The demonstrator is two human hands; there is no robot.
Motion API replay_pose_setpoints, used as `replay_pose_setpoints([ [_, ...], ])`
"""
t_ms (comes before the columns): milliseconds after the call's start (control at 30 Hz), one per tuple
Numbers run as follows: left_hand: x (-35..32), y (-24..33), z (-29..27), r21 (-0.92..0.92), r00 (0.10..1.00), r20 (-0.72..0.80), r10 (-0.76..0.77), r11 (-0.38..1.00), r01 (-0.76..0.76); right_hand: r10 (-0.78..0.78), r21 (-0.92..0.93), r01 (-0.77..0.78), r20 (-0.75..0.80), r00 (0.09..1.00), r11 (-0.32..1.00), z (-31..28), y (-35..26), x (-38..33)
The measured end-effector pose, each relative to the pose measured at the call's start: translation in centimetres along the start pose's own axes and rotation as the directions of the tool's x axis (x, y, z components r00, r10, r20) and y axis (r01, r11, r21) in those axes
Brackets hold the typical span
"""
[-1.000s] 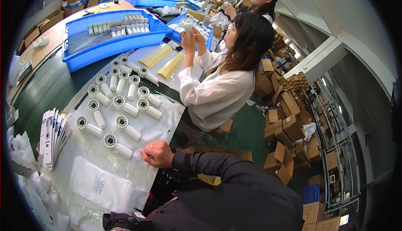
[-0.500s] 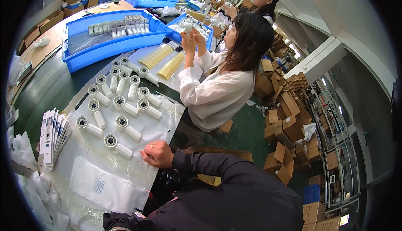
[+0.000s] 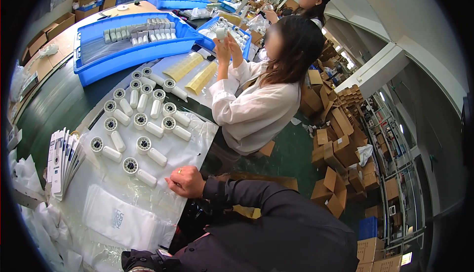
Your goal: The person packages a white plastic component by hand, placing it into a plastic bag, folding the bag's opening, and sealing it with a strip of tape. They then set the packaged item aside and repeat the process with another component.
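My right hand (image 3: pixel 185 181) rests at the near right edge of the plastic-covered table (image 3: pixel 192 146), curled into a loose fist with a ring on one finger. I see nothing in it. Just left of its knuckles lies a white handheld device (image 3: pixel 146 177) with a round, vented head like a small fan. Several more such devices (image 3: pixel 157 156) lie in loose rows farther up the table. My left sleeve cuff (image 3: pixel 140 261) shows at the bottom edge, but the hand itself is outside the picture. Between the two arms lies a stack of white printed plastic bags (image 3: pixel 116 217).
Flat white printed cartons (image 3: pixel 63 161) stand fanned at the left. A large blue tray (image 3: pixel 138 57) of white devices sits at the far side. Beside it, a co-worker in a white shirt (image 3: pixel 261 109) holds a white device (image 3: pixel 220 33). Cardboard boxes (image 3: pixel 331 188) crowd the right floor.
The co-worker's head has turned slightly, and the white device in that person's hands has shifted a little. My right hand and the things on the table stay where they were.
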State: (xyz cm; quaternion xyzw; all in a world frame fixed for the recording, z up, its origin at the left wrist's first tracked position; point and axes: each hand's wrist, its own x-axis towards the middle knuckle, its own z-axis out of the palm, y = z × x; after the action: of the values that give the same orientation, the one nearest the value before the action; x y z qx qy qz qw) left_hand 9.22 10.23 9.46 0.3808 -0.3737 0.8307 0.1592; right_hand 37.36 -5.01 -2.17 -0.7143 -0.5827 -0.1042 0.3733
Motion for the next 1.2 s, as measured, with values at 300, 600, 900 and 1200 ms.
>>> replay_pose_setpoints([
  [300,0.1,-0.2,0.4,-0.007,1.000,-0.001,0.000,1.000,0.000,0.009,-0.028,-0.009,0.015,1.000,1.000,0.0,-0.1,-0.1],
  [600,0.1,-0.6,0.9,-0.014,1.000,-0.006,0.006,1.000,-0.006,0.011,-0.025,-0.011,0.006,1.000,1.000,-0.1,-0.1,0.1],
  [900,0.2,-0.8,1.3,-0.020,1.000,-0.006,0.011,1.000,-0.011,0.029,-0.017,-0.029,0.025,0.999,0.999,-0.1,-0.3,0.0],
  [1200,0.2,-1.2,1.7,-0.028,1.000,-0.012,0.013,1.000,-0.013,0.018,-0.008,-0.018,0.005,1.000,1.000,0.0,-0.1,-0.1],
])
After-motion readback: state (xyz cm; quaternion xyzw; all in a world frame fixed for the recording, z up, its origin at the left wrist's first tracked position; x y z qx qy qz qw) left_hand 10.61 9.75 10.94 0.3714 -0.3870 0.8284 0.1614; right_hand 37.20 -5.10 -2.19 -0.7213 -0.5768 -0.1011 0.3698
